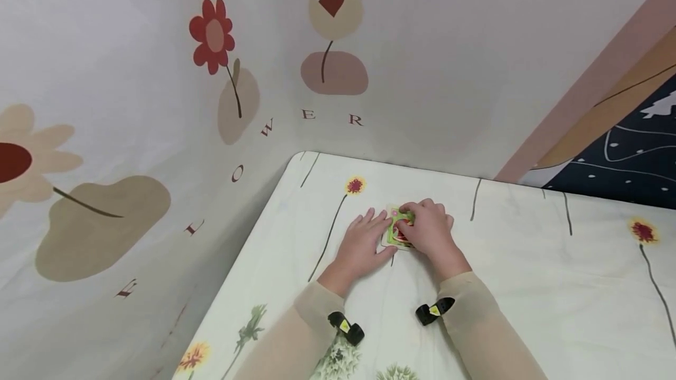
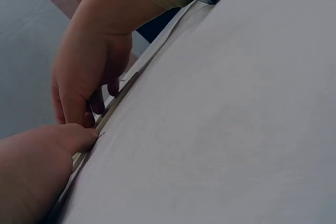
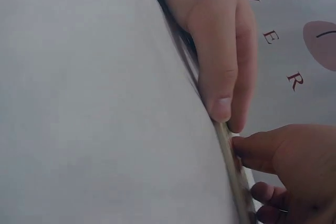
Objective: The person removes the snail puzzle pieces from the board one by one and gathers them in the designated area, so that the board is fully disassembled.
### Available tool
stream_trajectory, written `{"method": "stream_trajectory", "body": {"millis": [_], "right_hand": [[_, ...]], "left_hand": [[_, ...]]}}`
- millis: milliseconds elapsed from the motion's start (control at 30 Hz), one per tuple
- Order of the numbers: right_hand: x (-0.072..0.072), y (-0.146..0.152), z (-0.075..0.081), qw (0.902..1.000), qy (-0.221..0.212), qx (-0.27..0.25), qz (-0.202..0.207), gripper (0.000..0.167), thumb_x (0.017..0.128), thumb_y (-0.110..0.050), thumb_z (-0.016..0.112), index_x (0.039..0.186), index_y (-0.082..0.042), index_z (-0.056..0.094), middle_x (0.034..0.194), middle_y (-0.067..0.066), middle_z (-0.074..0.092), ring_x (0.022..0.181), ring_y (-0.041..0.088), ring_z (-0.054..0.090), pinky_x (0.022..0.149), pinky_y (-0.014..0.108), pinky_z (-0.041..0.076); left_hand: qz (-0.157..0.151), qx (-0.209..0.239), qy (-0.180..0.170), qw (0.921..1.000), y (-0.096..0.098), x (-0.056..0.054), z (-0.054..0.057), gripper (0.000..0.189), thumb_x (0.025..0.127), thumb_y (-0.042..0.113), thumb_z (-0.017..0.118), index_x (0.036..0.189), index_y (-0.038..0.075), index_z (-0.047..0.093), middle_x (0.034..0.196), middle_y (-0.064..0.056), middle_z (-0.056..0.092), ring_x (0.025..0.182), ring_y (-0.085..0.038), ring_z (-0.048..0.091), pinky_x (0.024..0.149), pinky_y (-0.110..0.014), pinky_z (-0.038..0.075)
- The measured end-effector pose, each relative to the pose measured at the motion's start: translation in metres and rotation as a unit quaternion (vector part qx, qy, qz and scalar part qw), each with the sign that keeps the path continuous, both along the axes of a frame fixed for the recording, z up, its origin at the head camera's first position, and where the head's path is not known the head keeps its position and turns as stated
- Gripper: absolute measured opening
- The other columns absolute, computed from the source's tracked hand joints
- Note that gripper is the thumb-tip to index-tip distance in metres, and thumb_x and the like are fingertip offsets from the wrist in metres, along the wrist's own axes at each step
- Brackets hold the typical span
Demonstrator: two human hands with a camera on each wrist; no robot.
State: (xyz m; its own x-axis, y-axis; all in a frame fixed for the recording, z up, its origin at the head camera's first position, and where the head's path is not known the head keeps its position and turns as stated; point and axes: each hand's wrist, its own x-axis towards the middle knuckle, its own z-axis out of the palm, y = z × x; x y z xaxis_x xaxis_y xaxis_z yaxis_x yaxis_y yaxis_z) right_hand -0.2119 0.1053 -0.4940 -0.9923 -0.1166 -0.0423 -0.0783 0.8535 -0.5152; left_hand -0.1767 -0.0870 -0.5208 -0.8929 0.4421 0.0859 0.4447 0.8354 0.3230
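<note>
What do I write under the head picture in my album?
Left hand touching, right hand over a small colourful board on a flowery cloth.

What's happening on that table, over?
Left hand touching picture board. Right hand touching it too, hiding part from head view. Board lies on table.

A home seems to be shown: 3 big flowers (image 1: 215, 36) are pictured on the pale walls (image 1: 433, 75), and a flowery cloth (image 1: 554, 292) is laid beside them.
</note>
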Motion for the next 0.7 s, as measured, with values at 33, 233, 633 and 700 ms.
{"method": "stream_trajectory", "body": {"millis": [33, 233, 633, 700], "right_hand": [[-0.001, 0.001, 0.001, 1.0000, -0.004, 0.004, 0.006, 0.039, 0.099, -0.035, 0.075, 0.133, -0.016, 0.074, 0.130, 0.019, 0.059, 0.121, 0.044, 0.049, 0.097, 0.066, 0.035], [-0.005, 0.005, 0.007, 0.9991, -0.038, -0.007, 0.017, 0.042, 0.096, -0.033, 0.078, 0.132, -0.012, 0.070, 0.134, 0.020, 0.060, 0.125, 0.047, 0.047, 0.100, 0.068, 0.034], [-0.009, 0.004, -0.004, 0.9939, 0.016, -0.108, -0.007, 0.033, 0.089, -0.024, 0.088, 0.114, -0.011, 0.071, 0.113, 0.009, 0.073, 0.117, 0.039, 0.054, 0.103, 0.065, 0.029], [-0.009, 0.005, -0.009, 0.9903, 0.039, -0.133, -0.001, 0.032, 0.088, -0.022, 0.089, 0.113, -0.011, 0.074, 0.110, 0.007, 0.076, 0.117, 0.037, 0.057, 0.105, 0.065, 0.026]], "left_hand": [[-0.001, -0.002, 0.001, 1.0000, 0.000, 0.000, 0.000, 0.069, 0.104, 0.052, 0.062, 0.162, 0.016, 0.049, 0.169, -0.002, 0.038, 0.160, -0.028, 0.026, 0.129, -0.046, 0.019], [-0.004, -0.006, 0.003, 1.0000, 0.001, 0.003, -0.004, 0.071, 0.104, 0.054, 0.059, 0.163, 0.016, 0.046, 0.170, -0.001, 0.037, 0.160, -0.027, 0.026, 0.129, -0.045, 0.019], [0.007, 0.006, 0.018, 0.9998, -0.002, -0.002, -0.006, 0.079, 0.102, 0.054, 0.065, 0.166, 0.016, 0.039, 0.170, 0.001, 0.040, 0.159, -0.026, 0.029, 0.128, -0.046, 0.021], [0.007, 0.007, 0.017, 0.9998, -0.003, -0.002, -0.005, 0.078, 0.102, 0.053, 0.065, 0.166, 0.017, 0.040, 0.169, 0.001, 0.040, 0.159, -0.026, 0.029, 0.128, -0.046, 0.022]]}}
